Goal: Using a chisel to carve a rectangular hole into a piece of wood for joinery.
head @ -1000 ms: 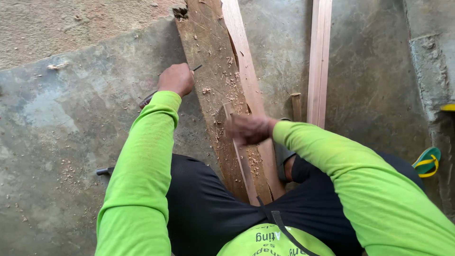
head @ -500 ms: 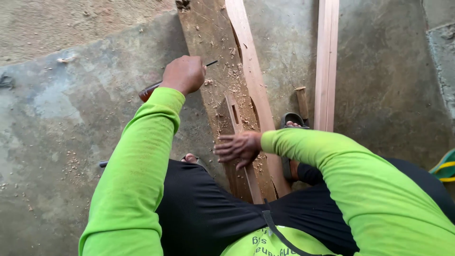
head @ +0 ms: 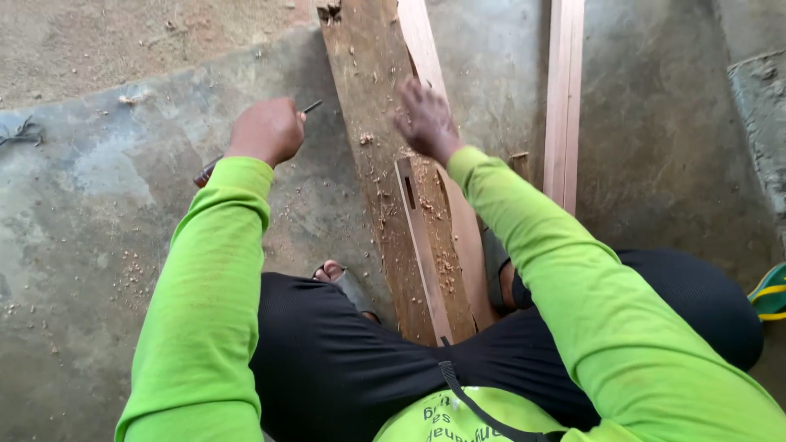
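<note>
A person in a bright green long-sleeved top and dark trousers sits on a concrete floor (head: 98, 213), seen from above, with a rough, dark wooden plank (head: 368, 106) running away from the lap toward the top of the frame. The left hand (head: 266, 131) is closed in a fist around a thin metal tool (head: 311, 106) — its dark tip pokes out past the knuckles toward the plank, and a reddish handle end (head: 205, 173) shows behind the wrist, over the concrete just left of the plank. The right hand (head: 426, 119) hovers over the plank's upper part, blurred, fingers loosely spread and holding nothing; whether it touches the wood cannot be told.

On the plank, below the right hand, lies a narrow wooden strip (head: 422, 245) with a small rectangular slot cut near its upper end, reaching down toward the lap. Wood chips (head: 393, 160) and shavings are scattered over the plank and the floor beside it. A paler batten (head: 422, 41) lies along the plank's right edge, and a second light batten (head: 565, 98) lies well apart to the right. A sandalled foot (head: 340, 278) shows just left of the plank — a green-and-yellow sandal (head: 770, 290) sits at the right edge.
</note>
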